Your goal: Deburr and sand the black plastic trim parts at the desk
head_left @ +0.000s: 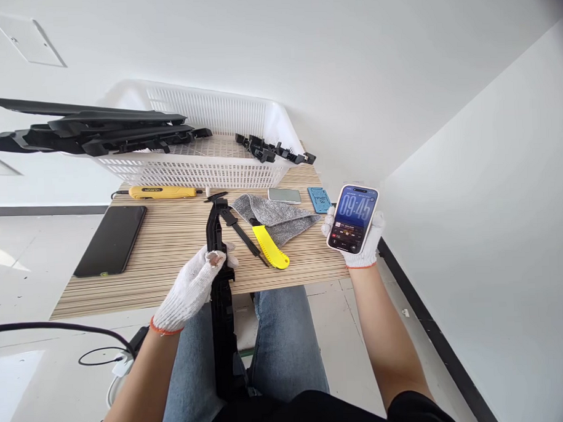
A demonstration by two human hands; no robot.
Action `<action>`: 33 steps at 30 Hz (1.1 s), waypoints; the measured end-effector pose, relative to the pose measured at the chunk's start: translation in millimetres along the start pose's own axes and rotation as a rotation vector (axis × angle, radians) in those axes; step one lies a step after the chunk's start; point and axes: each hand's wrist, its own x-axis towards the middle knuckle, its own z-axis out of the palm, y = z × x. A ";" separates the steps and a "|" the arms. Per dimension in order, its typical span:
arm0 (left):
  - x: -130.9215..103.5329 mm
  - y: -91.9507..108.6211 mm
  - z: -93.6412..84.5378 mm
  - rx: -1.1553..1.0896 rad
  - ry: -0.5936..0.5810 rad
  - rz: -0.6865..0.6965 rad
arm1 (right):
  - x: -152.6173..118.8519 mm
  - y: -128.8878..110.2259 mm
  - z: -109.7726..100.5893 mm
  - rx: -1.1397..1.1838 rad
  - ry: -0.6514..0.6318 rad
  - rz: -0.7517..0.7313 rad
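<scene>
Strip (223,317) through left grip (192,284), above and below

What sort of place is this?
Probably a small workshop: the white-gloved left hand holds a long black plastic part, a bright yellow plastic-handled cutter lies on the striped tan table, and a slatted white plastic basket holds more black plastic parts.

A phone (353,219) over the surface's (165,243) right edge displays "09:45"; print on a yellow corded tool (163,192) and blue piece (319,200) is illegible.
</scene>
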 end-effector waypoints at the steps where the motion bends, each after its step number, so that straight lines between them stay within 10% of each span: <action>1: 0.0 0.0 -0.3 0.005 0.002 0.002 | 0.1 -0.2 0.5 -0.010 0.003 -0.001; 33: -1.0 -1.5 -0.6 -0.007 -0.016 0.008 | 4.7 -2.4 -0.5 -0.159 -0.030 0.203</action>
